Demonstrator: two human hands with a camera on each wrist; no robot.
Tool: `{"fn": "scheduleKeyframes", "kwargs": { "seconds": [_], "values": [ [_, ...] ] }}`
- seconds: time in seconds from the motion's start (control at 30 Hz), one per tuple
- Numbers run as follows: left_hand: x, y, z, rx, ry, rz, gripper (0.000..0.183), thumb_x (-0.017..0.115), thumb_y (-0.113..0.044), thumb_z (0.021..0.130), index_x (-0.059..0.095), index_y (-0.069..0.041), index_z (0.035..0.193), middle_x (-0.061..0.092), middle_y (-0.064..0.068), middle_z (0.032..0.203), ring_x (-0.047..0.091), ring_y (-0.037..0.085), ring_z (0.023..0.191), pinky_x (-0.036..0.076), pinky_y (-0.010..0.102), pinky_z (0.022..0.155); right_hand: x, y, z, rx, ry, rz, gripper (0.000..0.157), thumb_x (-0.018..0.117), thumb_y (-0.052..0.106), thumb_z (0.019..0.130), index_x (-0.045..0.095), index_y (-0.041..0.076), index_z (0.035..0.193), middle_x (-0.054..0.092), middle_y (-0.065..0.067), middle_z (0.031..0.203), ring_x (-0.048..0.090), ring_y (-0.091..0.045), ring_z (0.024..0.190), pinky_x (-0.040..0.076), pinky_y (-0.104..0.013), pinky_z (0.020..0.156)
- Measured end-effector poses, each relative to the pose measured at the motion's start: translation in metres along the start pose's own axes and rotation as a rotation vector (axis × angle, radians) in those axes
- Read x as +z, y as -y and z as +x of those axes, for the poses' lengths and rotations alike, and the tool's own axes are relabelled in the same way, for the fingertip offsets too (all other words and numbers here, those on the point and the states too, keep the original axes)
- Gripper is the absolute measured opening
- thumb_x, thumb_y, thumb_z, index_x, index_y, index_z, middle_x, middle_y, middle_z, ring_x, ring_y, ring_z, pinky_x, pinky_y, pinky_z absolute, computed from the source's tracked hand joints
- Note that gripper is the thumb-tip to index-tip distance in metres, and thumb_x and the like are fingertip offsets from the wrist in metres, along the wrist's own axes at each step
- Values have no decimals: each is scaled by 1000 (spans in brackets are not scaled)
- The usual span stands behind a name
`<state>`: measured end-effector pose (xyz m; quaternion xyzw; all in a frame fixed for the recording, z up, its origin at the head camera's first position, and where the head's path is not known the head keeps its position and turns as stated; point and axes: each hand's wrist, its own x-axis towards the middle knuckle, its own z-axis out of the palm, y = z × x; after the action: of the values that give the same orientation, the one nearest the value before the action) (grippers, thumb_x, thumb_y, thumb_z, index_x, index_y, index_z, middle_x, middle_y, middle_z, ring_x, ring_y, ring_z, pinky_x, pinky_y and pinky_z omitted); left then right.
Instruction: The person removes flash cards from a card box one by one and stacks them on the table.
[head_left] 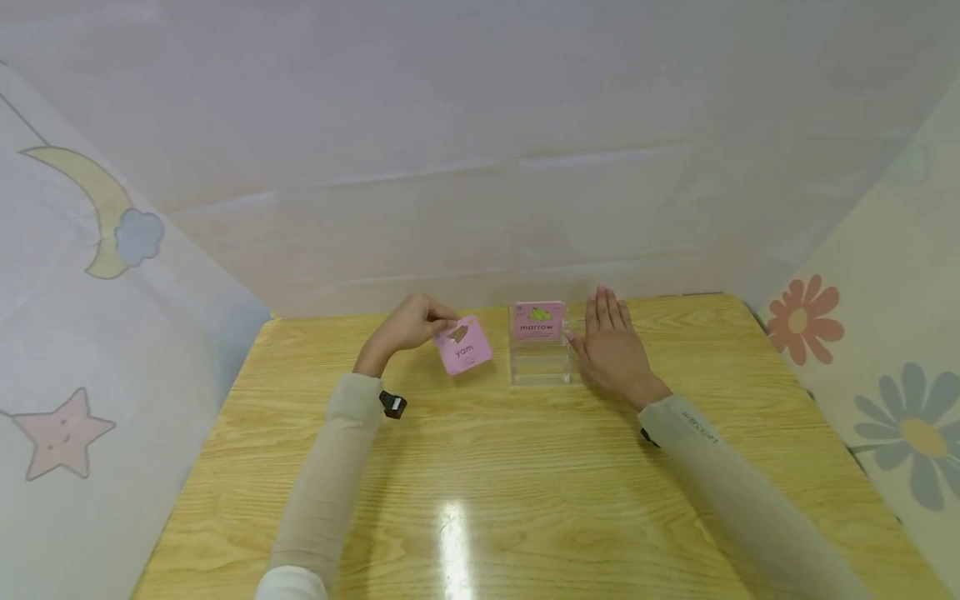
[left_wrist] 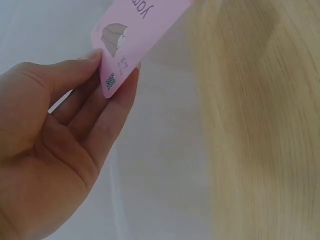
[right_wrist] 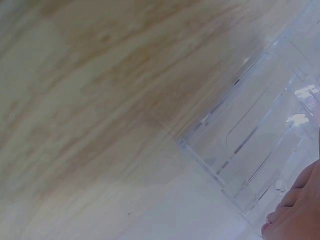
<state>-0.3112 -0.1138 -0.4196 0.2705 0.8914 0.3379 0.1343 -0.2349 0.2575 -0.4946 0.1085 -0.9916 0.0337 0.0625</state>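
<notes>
Between thumb and fingers my left hand [head_left: 411, 323] pinches a pink card [head_left: 467, 353] printed "yam" by its corner. The left wrist view has the thumb on the printed face of the card [left_wrist: 142, 25] and the fingers behind it. To the right of that card stands a clear plastic card holder [head_left: 542, 380] with stepped slots. In its rear part a pink "marrow" card [head_left: 537, 333] stands upright, facing me. My right hand [head_left: 615, 354] lies with straight fingers along the holder's right side, thumb at its edge. In the right wrist view, fingertips [right_wrist: 287, 202] overlap the holder [right_wrist: 220, 165].
The wooden table [head_left: 480, 467] runs back to a pale fabric wall [head_left: 450, 208] close behind the holder. Printed side panels rise at the left [head_left: 187, 375] and right [head_left: 847, 325].
</notes>
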Motion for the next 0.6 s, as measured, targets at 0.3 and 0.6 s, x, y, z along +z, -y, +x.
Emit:
{"fn": "scheduleKeyframes", "kwargs": {
  "seconds": [0.3, 0.6],
  "values": [
    [5, 12, -2, 7, 68, -6, 24, 63, -10, 105, 78, -3, 123, 74, 19, 131, 68, 15, 92, 52, 22, 75, 1, -2, 0, -1, -6, 20, 82, 32, 48, 114, 9, -14, 163, -1, -33, 173, 1, -48, 164, 7, -61, 134],
    [13, 24, -8, -23, 133, -6, 24, 63, -9, 104, 79, -6, 122, 72, 19, 136, 45, 10, 67, 42, 21, 64, 0, -3, 0, -7, -3, 12, 81, 32, 47, 114, 10, -15, 162, -3, -33, 172, 0, -48, 163, 7, -62, 134]
  ]
}}
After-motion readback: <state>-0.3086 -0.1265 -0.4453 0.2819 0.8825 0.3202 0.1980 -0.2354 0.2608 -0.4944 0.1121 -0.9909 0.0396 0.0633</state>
